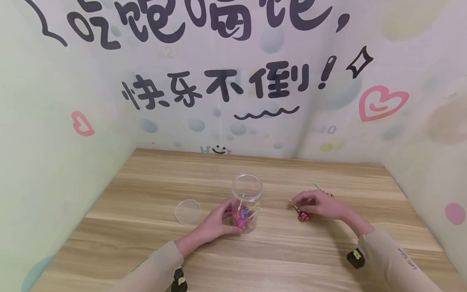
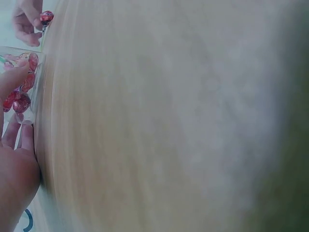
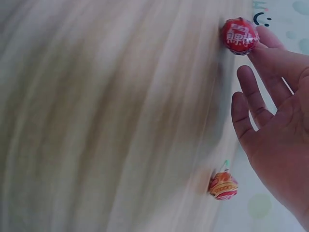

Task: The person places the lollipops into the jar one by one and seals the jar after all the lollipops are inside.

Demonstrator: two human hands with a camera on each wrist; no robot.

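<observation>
A clear plastic jar with several wrapped lollipops inside stands upright on the table. My left hand holds the jar low on its left side, thumb in front and fingers round the back. To the right, my right hand pinches a red-wrapped lollipop between thumb and fingers. Its candy end points down and its stick up to the left in the head view. Another lollipop, orange and red, lies on the table beyond the right hand, partly hidden by it in the head view.
A round clear lid lies flat on the wooden table, left of the jar. Behind and at both sides stand pale walls with printed writing and hearts. Each sleeve has a small dark device near the wrist.
</observation>
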